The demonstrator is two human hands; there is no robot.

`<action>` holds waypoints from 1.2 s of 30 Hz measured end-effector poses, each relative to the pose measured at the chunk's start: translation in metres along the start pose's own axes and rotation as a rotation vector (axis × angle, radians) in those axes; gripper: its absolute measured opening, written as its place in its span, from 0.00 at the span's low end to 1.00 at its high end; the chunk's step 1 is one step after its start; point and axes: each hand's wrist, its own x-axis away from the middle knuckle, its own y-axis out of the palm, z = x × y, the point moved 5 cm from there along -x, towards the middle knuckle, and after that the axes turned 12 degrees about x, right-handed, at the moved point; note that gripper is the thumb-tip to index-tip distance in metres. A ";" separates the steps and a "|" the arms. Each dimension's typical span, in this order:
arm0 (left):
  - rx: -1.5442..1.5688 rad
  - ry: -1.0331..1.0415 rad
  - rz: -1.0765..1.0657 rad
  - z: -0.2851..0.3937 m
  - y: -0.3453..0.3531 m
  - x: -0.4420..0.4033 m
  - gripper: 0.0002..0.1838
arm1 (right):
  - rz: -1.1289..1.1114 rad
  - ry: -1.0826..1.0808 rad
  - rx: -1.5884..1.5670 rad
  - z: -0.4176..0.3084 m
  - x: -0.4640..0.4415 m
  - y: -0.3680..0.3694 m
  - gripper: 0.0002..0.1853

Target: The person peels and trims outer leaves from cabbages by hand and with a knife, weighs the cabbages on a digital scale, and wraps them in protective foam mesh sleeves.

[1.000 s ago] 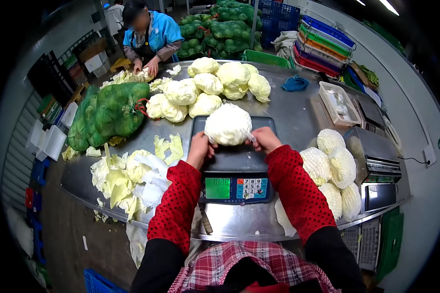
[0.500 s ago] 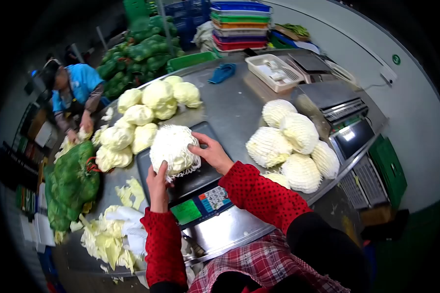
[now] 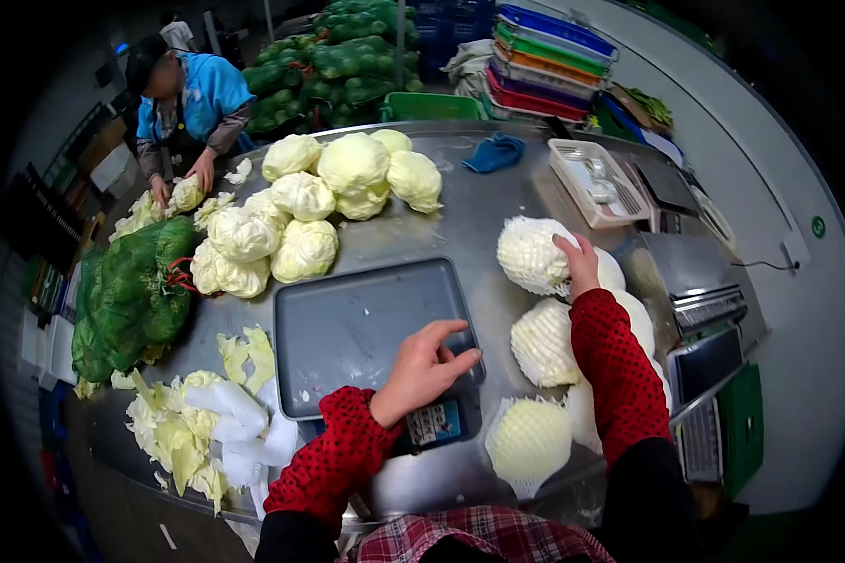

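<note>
My right hand (image 3: 580,263) grips the right side of a cabbage in a white foam net (image 3: 532,253), at the back of the netted group. Beside and in front of it sit more netted cabbages (image 3: 545,342), partly hidden by my right sleeve. A netted cabbage (image 3: 530,439) lies nearest to me. My left hand (image 3: 424,368) hovers, fingers apart and holding nothing, above the front right part of the scale with a dark tray (image 3: 366,319). Bare on the tray are only small scraps. Part of the scale's keypad (image 3: 435,422) shows below my wrist.
Bare cabbages (image 3: 305,197) are heaped behind the tray. At left are a green mesh sack (image 3: 136,291), loose leaves (image 3: 183,432) and white foam nets (image 3: 239,422). A co-worker (image 3: 192,103) handles leaves across the table. A white basket (image 3: 599,183) and another scale (image 3: 695,272) stand right.
The netted cabbage has moved from the scale tray to the group at right, with my right hand on it. My left hand has let go and shifted right. The view has turned slightly.
</note>
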 end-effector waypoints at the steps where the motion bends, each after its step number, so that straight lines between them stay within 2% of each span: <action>1: 0.024 -0.037 -0.009 -0.003 -0.010 -0.003 0.22 | 0.015 -0.052 0.187 0.014 -0.014 0.007 0.37; 2: 0.049 -0.074 -0.013 -0.008 -0.021 -0.006 0.21 | 0.027 -0.108 0.374 0.034 -0.032 0.014 0.38; 3: 0.020 -0.002 0.027 -0.009 -0.035 -0.008 0.19 | -0.084 -0.146 0.680 0.049 -0.047 0.022 0.40; 4: 0.018 -0.006 0.046 -0.015 -0.053 -0.008 0.19 | -0.250 -0.025 1.149 0.039 -0.056 0.024 0.38; 6: -0.030 -0.067 0.169 -0.028 -0.093 -0.003 0.20 | -0.468 0.006 1.490 0.008 -0.064 0.035 0.33; 7: -0.036 -0.167 0.236 -0.035 -0.109 0.000 0.19 | -0.439 -0.119 1.578 -0.021 -0.057 0.054 0.28; 8: -0.047 -0.271 0.299 -0.038 -0.119 0.003 0.18 | -0.406 -0.284 1.568 -0.013 -0.077 0.080 0.27; 10: -0.004 -0.205 0.353 -0.035 -0.118 0.003 0.17 | -0.355 -0.575 1.012 -0.020 -0.090 0.153 0.32; 11: -0.007 -0.156 0.339 -0.036 -0.114 0.003 0.16 | -0.394 -0.603 0.883 -0.015 -0.096 0.199 0.36; 12: -0.012 -0.108 0.325 -0.036 -0.110 0.002 0.16 | -0.338 -0.648 0.865 -0.031 -0.083 0.241 0.45; 16: -0.143 -0.052 0.250 -0.028 -0.109 0.010 0.17 | -0.079 -0.847 1.049 -0.048 -0.064 0.354 0.58; 17: -0.169 -0.088 0.273 -0.029 -0.114 0.015 0.16 | 0.013 -0.825 1.117 -0.049 -0.066 0.364 0.57; 20: -0.129 -0.014 0.419 -0.035 -0.127 0.027 0.15 | 0.004 -0.824 1.085 -0.038 -0.098 0.371 0.56; 21: -0.127 -0.026 0.445 -0.034 -0.131 0.029 0.14 | -0.008 -0.784 1.051 -0.046 -0.102 0.362 0.51; 22: -0.120 -0.020 0.451 -0.033 -0.134 0.031 0.14 | -0.006 -0.794 1.055 -0.047 -0.110 0.352 0.51; 24: -0.077 -0.051 0.483 -0.032 -0.138 0.032 0.14 | -0.082 -0.463 0.347 -0.043 -0.137 0.309 0.41; 26: -0.025 -0.038 0.507 -0.034 -0.136 0.030 0.14 | -0.210 -0.103 -0.082 -0.016 -0.159 0.280 0.33; 27: 0.020 -0.049 0.514 -0.037 -0.135 0.027 0.14 | -0.302 0.102 -0.335 -0.027 -0.125 0.263 0.32; 28: 0.061 -0.060 0.525 -0.038 -0.134 0.023 0.13 | -0.346 0.171 -0.273 -0.036 -0.105 0.243 0.31; 29: 0.086 -0.075 0.548 -0.040 -0.134 0.018 0.16 | -0.463 0.128 -0.377 -0.051 -0.085 0.233 0.30; 30: 0.143 -0.041 0.561 -0.044 -0.134 0.010 0.21 | -0.583 0.091 -0.485 -0.063 -0.061 0.226 0.30; 31: 0.288 -0.061 0.547 -0.041 -0.133 0.003 0.28 | -0.586 0.096 -0.488 -0.081 -0.028 0.215 0.30; 32: 0.341 0.006 0.576 -0.045 -0.134 -0.004 0.31 | -0.673 0.124 -0.551 -0.100 0.011 0.210 0.30; 34: 0.422 0.050 0.635 -0.044 -0.134 -0.007 0.34 | -0.864 0.206 -0.650 -0.105 0.073 0.214 0.28; 36: 0.382 0.031 0.623 -0.041 -0.131 0.006 0.35 | -0.872 0.273 -0.576 -0.087 0.129 0.219 0.28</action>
